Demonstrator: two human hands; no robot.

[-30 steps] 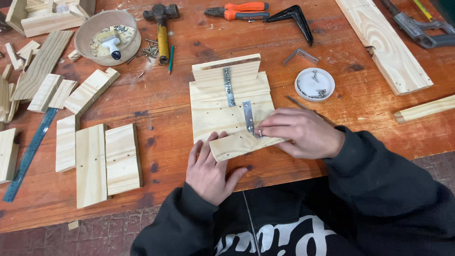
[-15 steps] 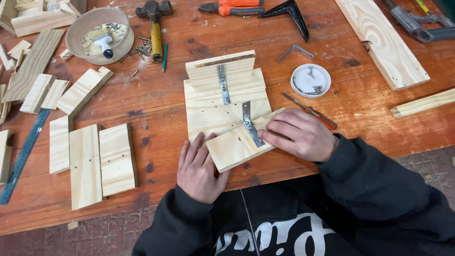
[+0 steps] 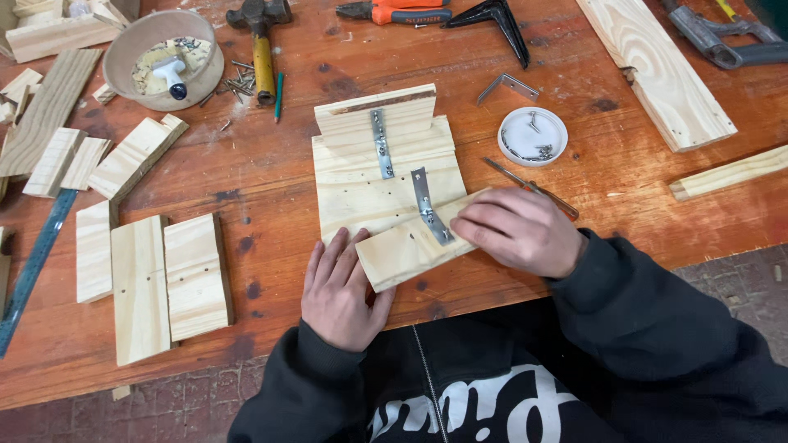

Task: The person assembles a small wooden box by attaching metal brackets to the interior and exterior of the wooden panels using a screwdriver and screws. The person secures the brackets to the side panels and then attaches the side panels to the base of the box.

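Pine, a small tilted block [image 3: 406, 250], lies at the bench's near edge between both hands. At its seven o'clock the left hand [image 3: 338, 291] lies flat, fingers straight, bracing the block's end without gripping. At three o'clock the right hand [image 3: 519, 230] curls palm-down, fingertips pressing the block beside a metal strap [image 3: 428, 205] that joins it to the board assembly [image 3: 386, 168] at twelve. Beyond, at one o'clock, sits a white screw dish [image 3: 533, 136]; a hammer [image 3: 261, 41] lies at eleven on the worn reddish bench [image 3: 246, 180].

Hammer [image 3: 261, 37], pliers [image 3: 398, 13], nail bowl [image 3: 160, 57], white screw dish [image 3: 533, 136], loose boards [image 3: 152, 279].
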